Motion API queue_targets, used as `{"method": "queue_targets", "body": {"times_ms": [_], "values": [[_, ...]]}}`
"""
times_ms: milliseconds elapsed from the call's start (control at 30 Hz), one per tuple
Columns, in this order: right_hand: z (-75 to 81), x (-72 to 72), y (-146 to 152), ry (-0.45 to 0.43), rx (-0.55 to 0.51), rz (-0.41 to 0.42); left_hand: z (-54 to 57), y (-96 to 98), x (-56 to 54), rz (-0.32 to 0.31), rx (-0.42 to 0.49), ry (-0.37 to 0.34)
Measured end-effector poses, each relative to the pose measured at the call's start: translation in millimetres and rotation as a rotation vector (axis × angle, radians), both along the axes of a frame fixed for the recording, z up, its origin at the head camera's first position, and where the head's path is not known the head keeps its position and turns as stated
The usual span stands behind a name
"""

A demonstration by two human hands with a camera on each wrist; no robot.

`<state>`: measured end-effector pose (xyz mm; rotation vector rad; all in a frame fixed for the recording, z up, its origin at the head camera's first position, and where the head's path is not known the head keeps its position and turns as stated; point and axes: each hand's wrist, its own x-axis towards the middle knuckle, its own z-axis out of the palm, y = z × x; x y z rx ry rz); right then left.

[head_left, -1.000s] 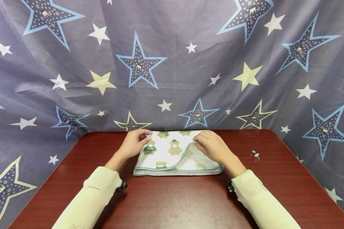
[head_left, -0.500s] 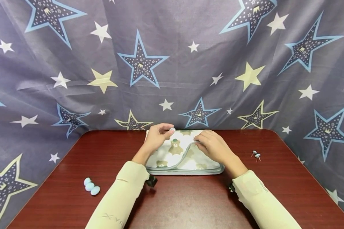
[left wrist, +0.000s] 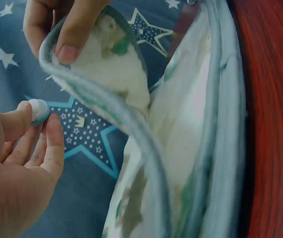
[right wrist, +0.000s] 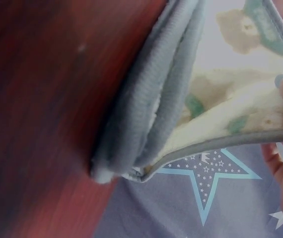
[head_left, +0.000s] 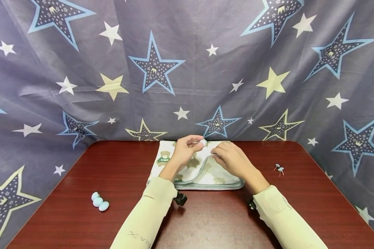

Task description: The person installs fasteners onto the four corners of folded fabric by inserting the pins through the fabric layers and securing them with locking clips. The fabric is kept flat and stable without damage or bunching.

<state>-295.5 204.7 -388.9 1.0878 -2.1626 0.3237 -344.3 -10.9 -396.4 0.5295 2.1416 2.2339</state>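
Note:
A folded white blanket with bear prints and grey-green edging lies at the back of the table. My right hand pinches the edge of its top layer and lifts it, so the layer curves up and the fold beneath shows. My left hand holds a small, rounded, pale blue and white cap between thumb and fingers. It is over the blanket, just left of my right hand. In the left wrist view the cap stands apart from the raised blanket edge.
Three pale blue oval caps lie together on the dark red table at the left. At the right are two small pins with pale blue heads and thin stems. Behind the table hangs a star-patterned curtain.
My left hand has moved right with the cap, from the blanket's left side to beside my right hand. The caps at left came out from behind my left arm. My right hand stays put.

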Motion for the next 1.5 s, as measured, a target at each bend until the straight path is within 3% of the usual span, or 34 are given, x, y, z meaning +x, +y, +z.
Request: {"method": "queue_targets", "body": {"times_ms": [400,633,1100,1500], "values": [[0.4,0.1,1,0.002,-0.005,0.001,-4.0,17.9,3.1,-0.053,0.168,-0.107],[0.9,0.3,1,-0.006,0.0,-0.007,-7.3,20.3,1.6,-0.077,0.202,-0.09],[2.5,3.2,1,-0.054,-0.006,-0.039,-7.1,14.2,5.9,-0.062,0.004,0.033],[1.0,2.9,2,0.031,-0.054,-0.073,-11.0,11.2,8.8,-0.011,-0.092,0.101]]}}
